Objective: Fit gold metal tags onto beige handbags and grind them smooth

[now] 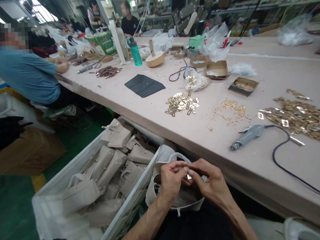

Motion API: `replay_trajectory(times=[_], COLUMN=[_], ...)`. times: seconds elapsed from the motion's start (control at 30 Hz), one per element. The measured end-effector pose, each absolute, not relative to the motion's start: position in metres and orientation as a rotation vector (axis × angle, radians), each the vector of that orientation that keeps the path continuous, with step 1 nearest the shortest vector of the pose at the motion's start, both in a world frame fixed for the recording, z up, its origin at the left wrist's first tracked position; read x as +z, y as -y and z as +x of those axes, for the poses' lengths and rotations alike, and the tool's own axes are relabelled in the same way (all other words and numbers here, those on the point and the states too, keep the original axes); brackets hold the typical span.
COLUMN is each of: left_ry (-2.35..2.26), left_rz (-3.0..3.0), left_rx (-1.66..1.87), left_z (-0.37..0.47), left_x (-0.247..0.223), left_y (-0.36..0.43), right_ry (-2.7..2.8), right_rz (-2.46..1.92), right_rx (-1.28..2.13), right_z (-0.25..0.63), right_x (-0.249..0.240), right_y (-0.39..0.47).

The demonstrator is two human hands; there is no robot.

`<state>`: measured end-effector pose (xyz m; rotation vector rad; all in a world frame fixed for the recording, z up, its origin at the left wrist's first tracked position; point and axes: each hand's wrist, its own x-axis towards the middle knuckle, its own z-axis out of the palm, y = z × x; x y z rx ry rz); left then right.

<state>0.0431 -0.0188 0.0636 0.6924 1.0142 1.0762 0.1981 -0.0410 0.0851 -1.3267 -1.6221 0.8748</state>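
Note:
Both my hands meet over a light grey handbag (189, 203) that rests on my lap with its top gaping. Thumb and fingers of my left hand (171, 179) pinch at a small shiny metal plate (189, 176). My right hand (208, 175) closes on the same plate from the other side. Fingers cover most of the plate, so its full shape is hidden. On the table to the right lies a grey electric screwdriver (248, 137) with a dark cord. A pile of gold metal plates (182, 102) sits farther up the table.
At my left a white bin (137, 200) holds several grey handbags (103, 169). Tiny gold screws (233, 109) are scattered near a small open box (243, 86). More gold hardware (304, 117) is heaped at the right. A co-worker in a blue shirt (26, 73) sits at the far left.

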Motion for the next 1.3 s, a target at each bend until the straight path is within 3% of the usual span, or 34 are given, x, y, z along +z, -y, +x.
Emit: replay_trajectory(times=[0.3,1.1,1.3], left_ry=[-1.076,-1.238,-1.240], left_rz=[0.597,0.491,0.517], left_rx=[1.083,0.975,0.928], left_z=[0.047,0.042,0.041], left_x=[0.072,0.065,0.068], left_y=[0.004,0.008,0.006], right_ry=[1.965,2.022,2.015], right_rz=[-1.041,-0.995,-0.953], right_rx=[0.558,0.633,0.517], right_z=[0.206,0.200,0.196], right_x=[0.082,0.079,0.071], right_y=[0.044,0.034,0.031])
